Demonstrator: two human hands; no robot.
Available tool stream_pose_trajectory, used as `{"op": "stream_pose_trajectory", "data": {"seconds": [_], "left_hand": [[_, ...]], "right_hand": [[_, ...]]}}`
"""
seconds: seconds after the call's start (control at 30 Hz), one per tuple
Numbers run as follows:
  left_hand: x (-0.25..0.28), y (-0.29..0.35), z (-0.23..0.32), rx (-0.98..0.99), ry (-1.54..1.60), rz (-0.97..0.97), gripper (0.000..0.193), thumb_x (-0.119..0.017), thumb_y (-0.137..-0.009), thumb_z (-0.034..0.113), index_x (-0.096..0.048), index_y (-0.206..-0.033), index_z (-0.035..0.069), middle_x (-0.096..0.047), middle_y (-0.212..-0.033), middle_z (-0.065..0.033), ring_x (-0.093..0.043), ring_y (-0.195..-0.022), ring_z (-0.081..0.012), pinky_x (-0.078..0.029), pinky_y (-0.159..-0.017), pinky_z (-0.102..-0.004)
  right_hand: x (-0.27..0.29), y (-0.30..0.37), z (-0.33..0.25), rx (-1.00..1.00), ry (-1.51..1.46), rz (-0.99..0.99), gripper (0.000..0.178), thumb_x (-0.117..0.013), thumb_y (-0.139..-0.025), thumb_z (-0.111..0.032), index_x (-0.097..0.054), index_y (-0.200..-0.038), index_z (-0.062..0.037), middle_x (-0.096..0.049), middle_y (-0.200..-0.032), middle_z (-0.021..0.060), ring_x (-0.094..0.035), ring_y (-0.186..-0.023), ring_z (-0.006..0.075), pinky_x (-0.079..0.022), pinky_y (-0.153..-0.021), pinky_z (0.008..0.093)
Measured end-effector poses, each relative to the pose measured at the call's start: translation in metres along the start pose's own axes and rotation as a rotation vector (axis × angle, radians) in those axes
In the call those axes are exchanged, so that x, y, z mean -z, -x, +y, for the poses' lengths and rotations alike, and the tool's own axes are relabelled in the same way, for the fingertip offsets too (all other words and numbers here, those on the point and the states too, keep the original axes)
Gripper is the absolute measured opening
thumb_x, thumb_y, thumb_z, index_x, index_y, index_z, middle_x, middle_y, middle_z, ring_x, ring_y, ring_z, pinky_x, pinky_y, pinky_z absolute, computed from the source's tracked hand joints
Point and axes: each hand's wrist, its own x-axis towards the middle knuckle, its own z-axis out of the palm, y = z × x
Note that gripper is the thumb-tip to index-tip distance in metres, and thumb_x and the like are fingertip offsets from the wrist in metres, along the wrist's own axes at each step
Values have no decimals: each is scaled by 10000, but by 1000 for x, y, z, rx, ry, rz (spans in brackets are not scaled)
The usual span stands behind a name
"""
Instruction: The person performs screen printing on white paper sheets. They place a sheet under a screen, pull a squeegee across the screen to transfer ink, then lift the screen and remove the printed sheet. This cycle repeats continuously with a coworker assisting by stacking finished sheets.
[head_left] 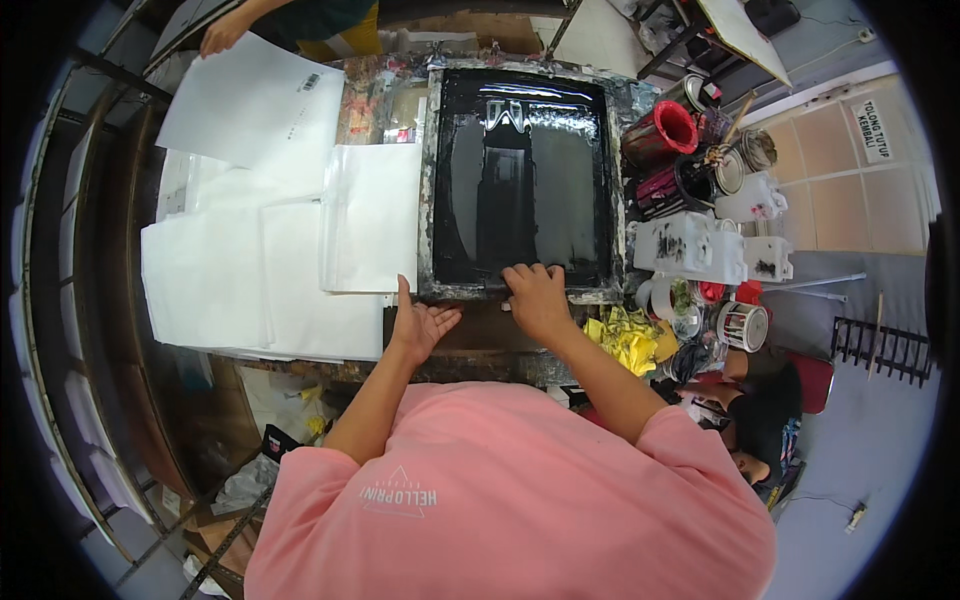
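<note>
Head view: white sheets [215, 275] piled on counter [485, 332] left; left hand [418, 330] open, palm up, near screen's corner; framed black-inked screen [565, 190] mid-counter; right hand [540, 300] curled over its near edge, grip unclear; red can [650, 140] beyond, right.

Brown shelving [150, 410] stands left, a pale grey wall [898, 292] right.
</note>
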Motion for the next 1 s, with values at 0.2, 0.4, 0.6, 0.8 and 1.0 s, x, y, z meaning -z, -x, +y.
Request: {"op": "stream_pose_trajectory", "data": {"seconds": [0.2, 0.4, 0.6, 0.8, 1.0], "left_hand": [[-8, -1, 3, 52, 11, 187, 1343, -434, -910, 930, 15, -1643, -102, -375, -1579, -365, -450, -1474, -453, -415, -1232, -498], [-14, 1, 12, 56, 3, 110, 1234, -407, -962, 882, -37, -1652, -72, -384, -1585, -348, -439, -1484, -461, -398, -1246, -509], [-25, 23, 12, -23, -62, 54, 1138, -382, -996, 847, -136, -1621, -72, -447, -1544, -339, -473, -1464, -443, -425, -1229, -501], [-40, 50, 11, -213, -169, -46, 997, -335, -1050, 779, -256, -1559, -74, -573, -1428, -317, -584, -1374, -392, -474, -1191, -486], [-91, 97, 52, -528, -125, -423, 902, -279, -1074, 743, -408, -1496, -44, -556, -1484, -295, -542, -1422, -418, -387, -1253, -534]], "right_hand": [[-11, -55, 16, 51, 71, 263, 384, -686, -893, -117, -674, -1276, -137, -674, -1217, 56, -623, -1165, 284, -406, -1033, 567], [6, -192, 65, 7, 126, 403, 338, -648, -919, -84, -671, -1252, -138, -687, -1238, 58, -635, -1167, 294, -397, -1043, 610], [60, -195, 68, -20, 138, 153, 287, -588, -958, -102, -662, -1233, -137, -719, -1205, 83, -663, -1158, 325, -410, -1040, 632], [95, -34, 10, 31, 82, -40, 409, -677, -952, -311, -623, -1302, -107, -669, -1169, 142, -631, -1132, 347, -475, -922, 553], [171, -11, -25, 119, 123, 655, 517, -707, -931, -559, -687, -1111, -75, -621, -1044, 130, -572, -968, 324, -383, -911, 471]]}}
